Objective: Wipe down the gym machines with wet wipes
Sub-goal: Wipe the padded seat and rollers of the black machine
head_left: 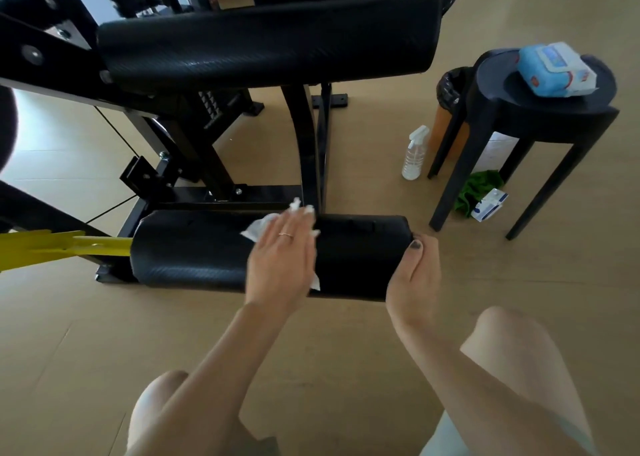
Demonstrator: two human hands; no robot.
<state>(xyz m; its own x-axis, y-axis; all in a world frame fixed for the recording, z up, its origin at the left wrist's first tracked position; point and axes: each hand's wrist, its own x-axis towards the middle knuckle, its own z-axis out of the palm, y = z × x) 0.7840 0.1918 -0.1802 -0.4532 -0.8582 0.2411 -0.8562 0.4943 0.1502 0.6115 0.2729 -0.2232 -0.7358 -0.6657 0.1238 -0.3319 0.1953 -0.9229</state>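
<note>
A black padded roller of the gym machine lies low in front of me, joined to a yellow bar on the left. My left hand presses a white wet wipe flat onto the roller's top, fingers straight. My right hand grips the roller's right end, thumb on top and fingers curled round it. A larger black pad sits higher up behind. A blue pack of wet wipes lies on a black stool at the right.
A clear spray bottle stands on the wooden floor by the stool. A lined bin is behind it. A green cloth and a small white packet lie under the stool. The machine's black frame fills the left. My knees are below.
</note>
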